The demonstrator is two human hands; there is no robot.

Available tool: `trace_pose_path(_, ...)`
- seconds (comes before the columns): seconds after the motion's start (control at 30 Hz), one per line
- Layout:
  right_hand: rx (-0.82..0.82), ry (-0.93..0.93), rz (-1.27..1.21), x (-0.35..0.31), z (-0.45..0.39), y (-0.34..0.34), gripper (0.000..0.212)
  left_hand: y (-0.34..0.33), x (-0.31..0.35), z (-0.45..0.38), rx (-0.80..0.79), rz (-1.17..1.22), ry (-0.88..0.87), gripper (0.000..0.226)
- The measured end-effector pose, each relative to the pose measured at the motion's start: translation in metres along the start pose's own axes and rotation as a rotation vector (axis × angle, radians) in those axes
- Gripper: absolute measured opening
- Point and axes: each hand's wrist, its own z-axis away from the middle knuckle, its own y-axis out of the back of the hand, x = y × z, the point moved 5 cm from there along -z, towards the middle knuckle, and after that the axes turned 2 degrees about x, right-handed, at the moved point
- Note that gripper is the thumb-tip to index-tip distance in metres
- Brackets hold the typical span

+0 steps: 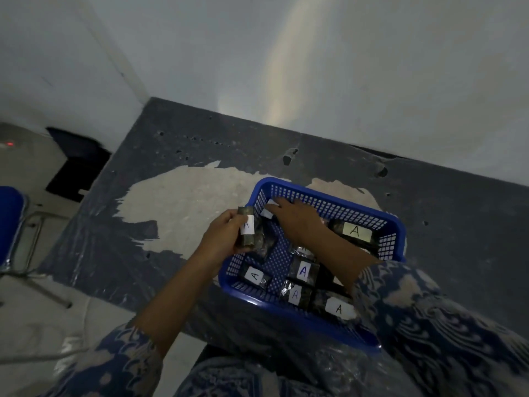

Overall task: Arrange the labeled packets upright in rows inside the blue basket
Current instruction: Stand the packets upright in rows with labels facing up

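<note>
A blue mesh basket point(396, 229) stands on a worn dark table. Several dark packets with white "A" labels lie flat inside it, among them one at the far right point(355, 231), one in the middle point(303, 271) and one at the near left point(254, 275). My left hand point(226, 230) grips another labeled packet point(248, 228) upright, just over the basket's left rim. My right hand point(296, 214) reaches into the far left corner with straight fingers touching a packet point(269, 210) whose white label shows beneath them. That hand hides most of this packet.
The table point(186, 196) has a dark covering peeled away to pale patches left of the basket. A white wall runs close behind it. At the far left stand a blue chair point(11, 224) and a dark box on the floor point(77, 164).
</note>
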Motion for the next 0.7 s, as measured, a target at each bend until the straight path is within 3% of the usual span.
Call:
trace_pose_path(0.13,-0.079,-0.039,-0.113,0.000,-0.004,-0.011,0.074,0.007,-0.004,-0.002,0.000,0.039,0.015,0.015)
trace_pose_path(0.47,-0.154,0.042,-0.187,-0.003,0.025,-0.019,0.070,0.000,0.005,-0.014,-0.079,0.115,0.033,0.017)
trace_pose_path(0.6,-0.072,-0.028,-0.244,-0.007,0.026,-0.015,0.063,-0.001,0.007,-0.019,-0.111,0.070,0.047,0.016)
trace_pose_path(0.7,0.142,-0.122,-0.333,-0.005,0.033,0.000,0.048,-0.003,0.009,-0.024,-0.194,0.033,0.050,0.020)
